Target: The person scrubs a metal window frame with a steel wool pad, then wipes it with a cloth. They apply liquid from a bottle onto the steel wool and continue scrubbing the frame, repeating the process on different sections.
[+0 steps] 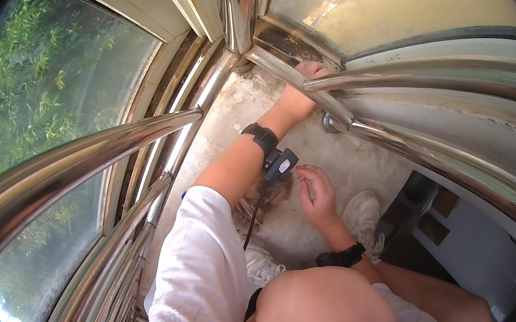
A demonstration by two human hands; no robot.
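Observation:
My left hand (310, 71) reaches to the window corner, behind a short steel rail. Its fingers are bent against the dirty lower window frame (288, 40). Whether they hold anything is hidden. A black strap with a small black device (281, 164) is on the left wrist, and a cable (254, 221) runs down from it. My right hand (319, 196) is lower, above the floor, with bent fingers slightly apart and nothing visible in them. Its fingertips are near the device in the picture. A crumpled brown thing (278, 195), perhaps a cloth, shows partly behind the left forearm.
Shiny steel railings (87, 158) run along the left, and more steel rails (434, 157) cross on the right. Stained concrete floor (241, 105) lies below. A white shoe (362, 214) stands near a dark panel (414, 201). Leaves show through the left window (55, 66).

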